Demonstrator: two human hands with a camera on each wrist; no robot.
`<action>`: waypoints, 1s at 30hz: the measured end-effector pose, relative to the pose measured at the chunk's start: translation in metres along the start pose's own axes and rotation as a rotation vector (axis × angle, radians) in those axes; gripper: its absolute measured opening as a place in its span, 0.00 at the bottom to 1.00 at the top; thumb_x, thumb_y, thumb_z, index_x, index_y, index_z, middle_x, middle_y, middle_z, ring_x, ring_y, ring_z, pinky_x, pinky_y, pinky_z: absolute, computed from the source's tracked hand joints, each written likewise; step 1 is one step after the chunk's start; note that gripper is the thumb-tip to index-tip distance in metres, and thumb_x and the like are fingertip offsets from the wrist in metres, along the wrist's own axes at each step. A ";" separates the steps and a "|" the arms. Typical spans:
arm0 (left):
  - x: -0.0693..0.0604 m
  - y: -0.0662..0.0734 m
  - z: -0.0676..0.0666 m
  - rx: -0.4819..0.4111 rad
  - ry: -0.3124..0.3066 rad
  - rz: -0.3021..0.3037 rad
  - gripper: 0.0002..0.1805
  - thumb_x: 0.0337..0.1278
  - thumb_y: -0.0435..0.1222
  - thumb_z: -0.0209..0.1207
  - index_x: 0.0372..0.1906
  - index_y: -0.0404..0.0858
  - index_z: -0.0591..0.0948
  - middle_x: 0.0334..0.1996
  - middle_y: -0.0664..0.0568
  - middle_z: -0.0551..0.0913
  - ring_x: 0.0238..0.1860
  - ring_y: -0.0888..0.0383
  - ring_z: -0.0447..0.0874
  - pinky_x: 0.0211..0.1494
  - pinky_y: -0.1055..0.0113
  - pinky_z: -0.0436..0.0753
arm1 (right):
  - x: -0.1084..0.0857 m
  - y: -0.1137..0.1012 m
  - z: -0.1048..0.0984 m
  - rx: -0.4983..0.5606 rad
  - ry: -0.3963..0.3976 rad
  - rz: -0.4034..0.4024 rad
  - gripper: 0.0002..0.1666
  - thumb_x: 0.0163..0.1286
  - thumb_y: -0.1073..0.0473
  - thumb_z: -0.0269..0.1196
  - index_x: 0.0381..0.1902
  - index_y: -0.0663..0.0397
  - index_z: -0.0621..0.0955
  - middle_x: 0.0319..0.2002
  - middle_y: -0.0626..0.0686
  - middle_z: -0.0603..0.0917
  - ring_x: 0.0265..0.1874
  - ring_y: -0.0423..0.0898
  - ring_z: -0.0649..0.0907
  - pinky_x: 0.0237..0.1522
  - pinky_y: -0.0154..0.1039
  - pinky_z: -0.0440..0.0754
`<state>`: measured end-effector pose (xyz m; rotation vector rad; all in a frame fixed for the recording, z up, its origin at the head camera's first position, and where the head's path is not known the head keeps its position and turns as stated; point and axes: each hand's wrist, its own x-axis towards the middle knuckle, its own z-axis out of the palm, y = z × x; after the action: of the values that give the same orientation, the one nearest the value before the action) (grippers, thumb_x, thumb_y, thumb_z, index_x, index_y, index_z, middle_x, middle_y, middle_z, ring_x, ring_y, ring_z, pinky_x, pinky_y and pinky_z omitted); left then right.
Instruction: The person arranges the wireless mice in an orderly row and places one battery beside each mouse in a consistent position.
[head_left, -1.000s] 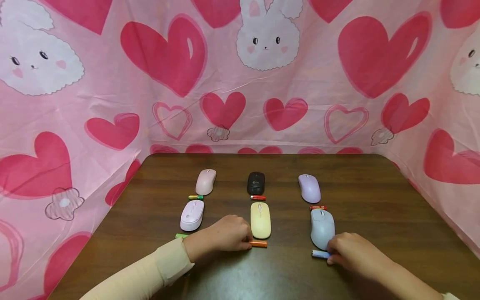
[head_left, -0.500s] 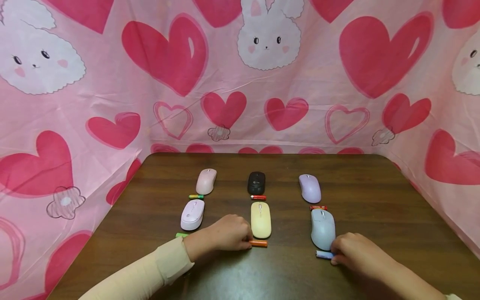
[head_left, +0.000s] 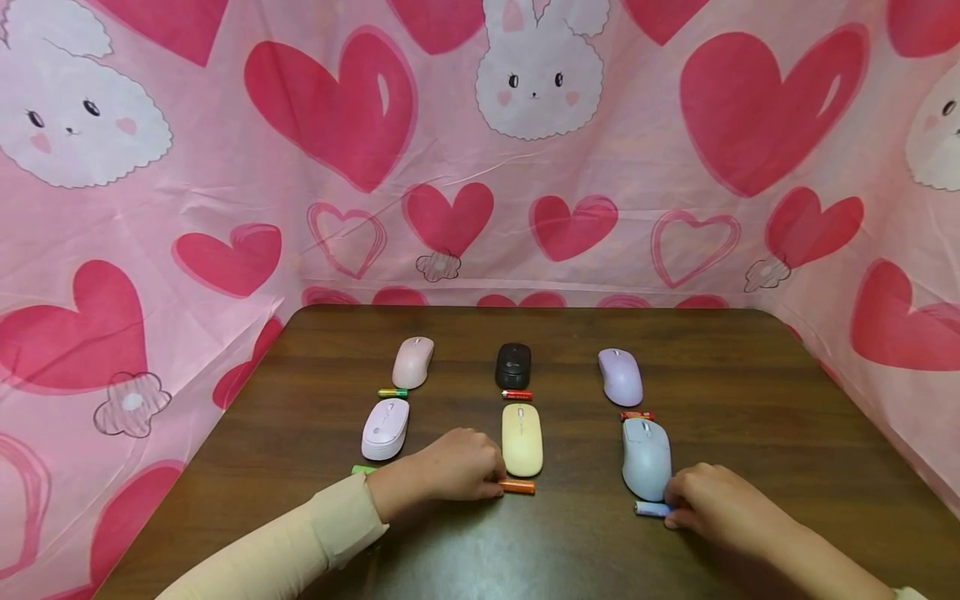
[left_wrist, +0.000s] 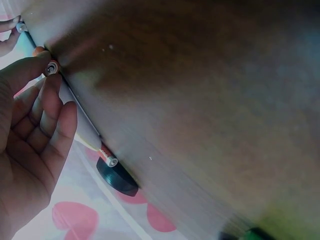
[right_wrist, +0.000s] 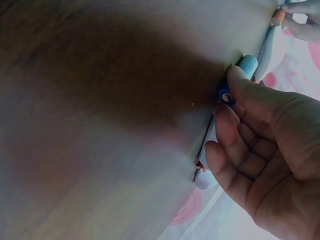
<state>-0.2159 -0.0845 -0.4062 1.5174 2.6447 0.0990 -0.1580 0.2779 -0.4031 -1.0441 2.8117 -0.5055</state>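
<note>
My left hand [head_left: 461, 467] pinches one end of an orange battery [head_left: 519, 487] between thumb and fingertips, just below a yellow computer mouse [head_left: 522, 442]. The left wrist view shows the end of that battery [left_wrist: 51, 68] at the fingertips. On the right, my right hand [head_left: 720, 504] pinches a light blue battery [head_left: 651, 509] lying below a grey-blue mouse [head_left: 647, 458]. Seen from the right wrist, the blue battery [right_wrist: 247, 65] sticks out past the thumb. Behind my left wrist, a green battery [head_left: 363, 470] is mostly hidden.
A pale pink-white mouse [head_left: 385, 429] lies at left. Farther back are a pink mouse [head_left: 412, 363], a black mouse [head_left: 513, 367] and a purple mouse [head_left: 620, 377]. In front of them lie a green-yellow battery [head_left: 393, 392], one red battery [head_left: 517, 395] and another red battery [head_left: 637, 415].
My right hand has shifted slightly to the right along with the blue battery. The left hand and the orange battery have stayed in place.
</note>
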 end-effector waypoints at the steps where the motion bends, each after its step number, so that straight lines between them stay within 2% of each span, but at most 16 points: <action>1: 0.000 0.000 0.000 -0.001 -0.001 -0.001 0.05 0.54 0.45 0.68 0.28 0.50 0.87 0.19 0.68 0.75 0.20 0.71 0.66 0.24 0.74 0.66 | 0.000 0.000 0.000 0.001 0.000 0.003 0.16 0.50 0.57 0.75 0.18 0.37 0.77 0.19 0.29 0.69 0.20 0.29 0.66 0.20 0.32 0.66; 13: 0.000 0.000 0.001 0.003 -0.001 -0.001 0.07 0.53 0.45 0.68 0.25 0.50 0.84 0.16 0.69 0.69 0.20 0.69 0.65 0.22 0.72 0.65 | -0.003 0.000 0.001 0.011 0.011 0.009 0.14 0.51 0.58 0.75 0.20 0.40 0.78 0.21 0.31 0.70 0.20 0.29 0.67 0.20 0.32 0.67; 30: -0.001 0.001 -0.001 -0.008 -0.004 -0.011 0.06 0.53 0.46 0.68 0.26 0.51 0.86 0.18 0.69 0.72 0.21 0.70 0.66 0.23 0.73 0.66 | -0.002 0.002 0.000 0.022 -0.001 0.012 0.14 0.52 0.57 0.75 0.21 0.39 0.78 0.21 0.31 0.69 0.20 0.29 0.67 0.20 0.32 0.67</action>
<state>-0.2151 -0.0846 -0.4054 1.4987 2.6461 0.1047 -0.1572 0.2804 -0.4042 -1.0219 2.8034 -0.5325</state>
